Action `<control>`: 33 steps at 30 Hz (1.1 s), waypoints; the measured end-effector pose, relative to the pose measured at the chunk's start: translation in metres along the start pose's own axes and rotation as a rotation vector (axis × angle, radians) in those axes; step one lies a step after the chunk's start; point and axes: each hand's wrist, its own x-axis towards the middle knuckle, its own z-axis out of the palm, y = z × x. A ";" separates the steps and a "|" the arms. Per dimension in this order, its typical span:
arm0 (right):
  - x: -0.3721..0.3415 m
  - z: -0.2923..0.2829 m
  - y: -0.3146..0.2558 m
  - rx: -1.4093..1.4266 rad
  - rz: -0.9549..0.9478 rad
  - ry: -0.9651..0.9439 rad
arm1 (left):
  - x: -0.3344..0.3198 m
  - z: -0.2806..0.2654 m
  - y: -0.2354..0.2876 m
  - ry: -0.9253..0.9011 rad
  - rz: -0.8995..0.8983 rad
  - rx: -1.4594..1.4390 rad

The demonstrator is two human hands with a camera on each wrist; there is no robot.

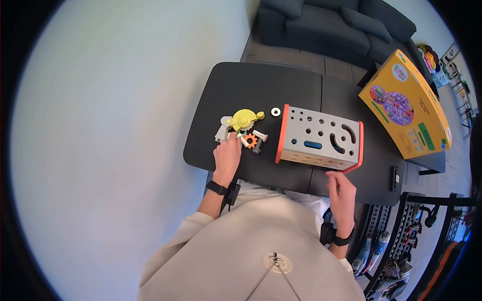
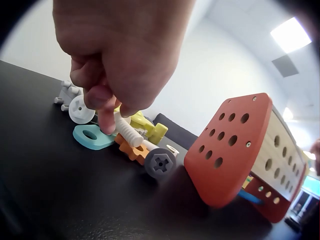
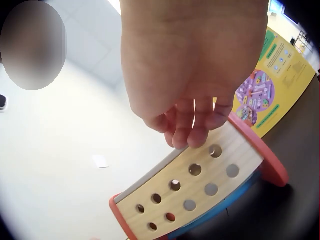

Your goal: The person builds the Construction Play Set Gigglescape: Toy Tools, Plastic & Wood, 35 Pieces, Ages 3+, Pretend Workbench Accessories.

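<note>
Over loose parts (image 1: pixel 250 141), the left hand (image 1: pixel 228 156) angles downward.

No word, brand or number can be read with certainty. The yellow box (image 1: pixel 409 108) at the right of the head view has a round white logo (image 1: pixel 399 72) near its top, with multicoloured lettering too small to make out, and a green panel (image 1: pixel 425 136) lower down with pale, illegible marks. In the right wrist view, at the upper right, the same box shows small dark print and green labels, one in the corner and one lower, all too blurred to read
</note>
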 end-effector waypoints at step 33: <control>0.016 0.069 0.080 1.162 0.420 -0.149 | 0.031 0.016 0.085 -0.021 -0.035 -1.068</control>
